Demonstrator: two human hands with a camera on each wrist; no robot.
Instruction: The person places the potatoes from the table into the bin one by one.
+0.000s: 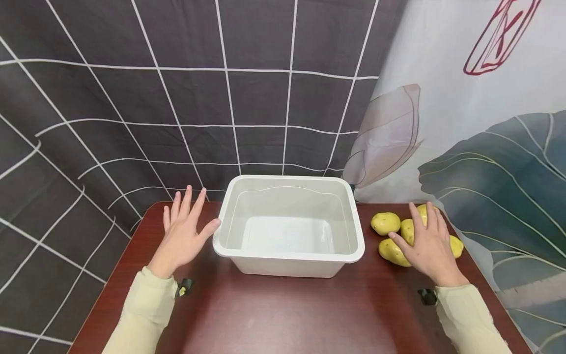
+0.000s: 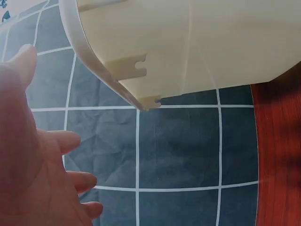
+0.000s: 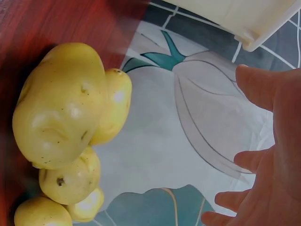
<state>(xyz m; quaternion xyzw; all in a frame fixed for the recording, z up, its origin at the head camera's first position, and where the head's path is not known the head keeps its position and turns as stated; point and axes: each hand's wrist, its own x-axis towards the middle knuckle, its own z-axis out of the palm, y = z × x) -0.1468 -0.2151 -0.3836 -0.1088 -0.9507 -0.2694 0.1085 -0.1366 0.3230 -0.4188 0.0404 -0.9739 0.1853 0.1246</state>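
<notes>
A white plastic tub (image 1: pixel 287 267) stands on the table, its inside bare. To its left my left hand (image 1: pixel 181 241) hovers with fingers spread, the thumb close to the rim. In the left wrist view, the tub's outer wall (image 2: pixel 211 42) fills the upper right, apart from that hand (image 2: pixel 42 174). Several yellow potatoes (image 1: pixel 385 223) lie in a cluster on the right of the table. Over them is my right hand (image 1: pixel 429 250), fingers extended, hiding some of them. The right wrist view shows a gap between the large potato (image 3: pixel 61 103) and this hand (image 3: pixel 277 155).
The reddish-brown table (image 1: pixel 269 314) ends just behind the tub. A dark grid-patterned cloth (image 1: pixel 256 98) hangs at the back and left. A white cloth with plant drawings (image 1: pixel 398 147) hangs at the right, close to the potatoes.
</notes>
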